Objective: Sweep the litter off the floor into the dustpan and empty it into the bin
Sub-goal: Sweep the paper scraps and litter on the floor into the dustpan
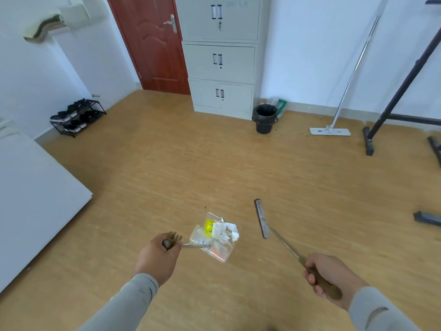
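Note:
A clear plastic dustpan hangs low in the middle of the view, its handle gripped by my left hand. Inside it lies litter: crumpled white paper, a yellow wrapper and something orange. To its right is a broom with a narrow brown head and a thin metal shaft, its wooden grip held in my right hand. The broom head is apart from the dustpan. A black bin lined with a black bag stands on the floor far ahead, beside a grey cabinet.
A grey metal cabinet and a red-brown door stand at the back wall. A flat mop leans right of the bin. A black stand frame fills the right side. A shoe rack and white board are left.

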Motion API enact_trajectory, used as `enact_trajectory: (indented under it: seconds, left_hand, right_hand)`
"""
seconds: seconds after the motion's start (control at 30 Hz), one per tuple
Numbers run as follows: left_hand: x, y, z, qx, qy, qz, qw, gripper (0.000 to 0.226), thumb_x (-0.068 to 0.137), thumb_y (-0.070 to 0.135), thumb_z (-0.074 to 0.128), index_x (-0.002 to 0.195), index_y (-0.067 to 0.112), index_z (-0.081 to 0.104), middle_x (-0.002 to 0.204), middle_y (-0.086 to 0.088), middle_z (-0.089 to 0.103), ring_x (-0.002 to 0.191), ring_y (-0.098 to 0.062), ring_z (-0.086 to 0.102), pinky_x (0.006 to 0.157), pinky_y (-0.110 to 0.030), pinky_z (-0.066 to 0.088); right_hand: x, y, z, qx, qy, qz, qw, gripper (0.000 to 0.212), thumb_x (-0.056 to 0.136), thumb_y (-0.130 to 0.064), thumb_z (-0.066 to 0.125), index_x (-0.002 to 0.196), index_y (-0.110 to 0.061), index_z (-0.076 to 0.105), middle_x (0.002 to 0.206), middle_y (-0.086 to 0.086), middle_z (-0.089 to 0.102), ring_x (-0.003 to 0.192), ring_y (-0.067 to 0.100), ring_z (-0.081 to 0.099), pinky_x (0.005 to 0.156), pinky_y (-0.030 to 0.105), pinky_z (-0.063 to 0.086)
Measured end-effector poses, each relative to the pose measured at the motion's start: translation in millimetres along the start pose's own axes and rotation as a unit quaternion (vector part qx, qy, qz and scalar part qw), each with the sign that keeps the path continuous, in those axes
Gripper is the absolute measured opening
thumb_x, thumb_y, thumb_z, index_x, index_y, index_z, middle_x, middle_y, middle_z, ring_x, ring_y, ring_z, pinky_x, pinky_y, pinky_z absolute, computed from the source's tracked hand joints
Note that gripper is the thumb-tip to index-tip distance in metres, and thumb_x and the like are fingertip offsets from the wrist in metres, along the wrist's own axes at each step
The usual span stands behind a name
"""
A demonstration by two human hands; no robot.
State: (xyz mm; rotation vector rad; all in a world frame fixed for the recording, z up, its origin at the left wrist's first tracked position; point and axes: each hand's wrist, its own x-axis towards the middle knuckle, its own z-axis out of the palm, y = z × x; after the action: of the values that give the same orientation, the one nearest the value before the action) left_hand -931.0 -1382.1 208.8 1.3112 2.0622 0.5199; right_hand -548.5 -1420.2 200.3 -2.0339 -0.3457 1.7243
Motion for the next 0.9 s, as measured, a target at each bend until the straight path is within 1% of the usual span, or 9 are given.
enact_trajectory:
  seconds: [0.07, 0.13, 0.2, 0.3, 0.43, 0.53, 0.63, 0.73, 0.9]
  left_hand:
    - [8.9, 20.3, 9.2, -0.002, 0.008, -0.003, 1.000, 0.021, 0.095, 0.039, 0.064, 0.113, 0.031, 0.069, 0.072, 0.004, 0.072, 0.068, -0.020, 0.068, 0.058, -0.029, 0.049]
    - [22.2, 38.3, 14.1, -0.005, 0.012, -0.009, 1.000, 0.023, 0.095, 0.039, 0.064, 0.115, 0.029, 0.069, 0.074, 0.005, 0.072, 0.070, -0.021, 0.068, 0.060, -0.031, 0.051]
    - [40.4, 54.3, 17.8, -0.009, 0.015, -0.010, 1.000, 0.023, 0.095, 0.039, 0.064, 0.114, 0.028, 0.069, 0.075, 0.004, 0.072, 0.071, -0.022, 0.068, 0.062, -0.032, 0.053]
    - [74.9, 75.5, 21.7, -0.013, 0.015, -0.003, 1.000, 0.019, 0.095, 0.039, 0.063, 0.112, 0.029, 0.069, 0.074, 0.004, 0.071, 0.071, -0.021, 0.067, 0.061, -0.031, 0.050]
    - [130.1, 97.2, 22.3, -0.022, -0.001, 0.017, 1.000, 0.014, 0.096, 0.038, 0.063, 0.107, 0.029, 0.069, 0.070, 0.003, 0.070, 0.066, -0.020, 0.066, 0.056, -0.029, 0.047]
    - [174.3, 109.7, 17.9, -0.035, -0.017, 0.030, 0.999, 0.013, 0.097, 0.038, 0.062, 0.104, 0.029, 0.069, 0.066, 0.003, 0.069, 0.063, -0.020, 0.065, 0.054, -0.029, 0.046]
    - [218.9, 119.2, 10.7, -0.038, -0.026, 0.041, 0.998, 0.012, 0.097, 0.039, 0.062, 0.101, 0.030, 0.069, 0.066, 0.003, 0.068, 0.066, -0.020, 0.065, 0.057, -0.030, 0.047]
    - [260.3, 130.0, 5.7, -0.042, -0.036, 0.051, 0.997, 0.011, 0.096, 0.040, 0.062, 0.100, 0.033, 0.068, 0.067, 0.004, 0.068, 0.066, -0.020, 0.065, 0.057, -0.029, 0.047]
    - [313.1, 155.9, 9.1, -0.053, -0.044, 0.055, 0.996, 0.009, 0.094, 0.041, 0.064, 0.097, 0.033, 0.068, 0.069, 0.003, 0.070, 0.068, -0.023, 0.066, 0.061, -0.033, 0.051]
  right_hand:
    - [6.5, -20.2, -11.9, 0.003, 0.003, -0.005, 1.000, 0.014, 0.095, -0.005, 0.048, 0.094, 0.005, 0.058, 0.057, 0.012, 0.054, 0.037, 0.017, 0.041, 0.034, 0.020, 0.032]
    - [12.8, -39.3, -18.8, 0.005, 0.006, -0.013, 1.000, 0.015, 0.096, -0.003, 0.047, 0.094, 0.006, 0.059, 0.056, 0.012, 0.054, 0.035, 0.016, 0.041, 0.033, 0.020, 0.032]
    - [19.5, -58.3, -21.8, 0.012, 0.008, -0.016, 1.000, 0.016, 0.096, -0.003, 0.047, 0.096, 0.008, 0.059, 0.058, 0.012, 0.055, 0.034, 0.015, 0.042, 0.033, 0.020, 0.033]
    - [34.6, -87.6, -20.0, 0.034, 0.007, -0.016, 0.999, 0.015, 0.096, -0.002, 0.048, 0.099, 0.008, 0.059, 0.066, 0.015, 0.058, 0.037, 0.015, 0.044, 0.034, 0.020, 0.033]
    - [55.9, -132.6, -1.6, 0.053, 0.022, -0.016, 0.998, 0.013, 0.097, -0.003, 0.048, 0.098, 0.007, 0.058, 0.069, 0.016, 0.060, 0.037, 0.015, 0.046, 0.033, 0.020, 0.033]
    - [70.7, -171.1, 19.1, 0.067, 0.026, -0.003, 0.997, 0.014, 0.098, -0.005, 0.049, 0.103, 0.006, 0.058, 0.072, 0.017, 0.061, 0.040, 0.015, 0.048, 0.034, 0.020, 0.035]
    - [84.4, -204.2, 41.5, 0.076, 0.033, 0.004, 0.997, 0.016, 0.098, -0.006, 0.049, 0.106, 0.005, 0.057, 0.073, 0.016, 0.062, 0.042, 0.015, 0.049, 0.034, 0.021, 0.037]
    - [96.3, -232.1, 60.7, 0.086, 0.036, -0.001, 0.996, 0.014, 0.097, -0.006, 0.050, 0.104, 0.004, 0.057, 0.070, 0.015, 0.062, 0.040, 0.014, 0.049, 0.033, 0.021, 0.037]
    - [110.3, -274.6, 73.3, 0.095, 0.045, -0.024, 0.994, 0.015, 0.097, -0.005, 0.051, 0.105, 0.006, 0.059, 0.076, 0.017, 0.063, 0.045, 0.015, 0.049, 0.035, 0.022, 0.039]
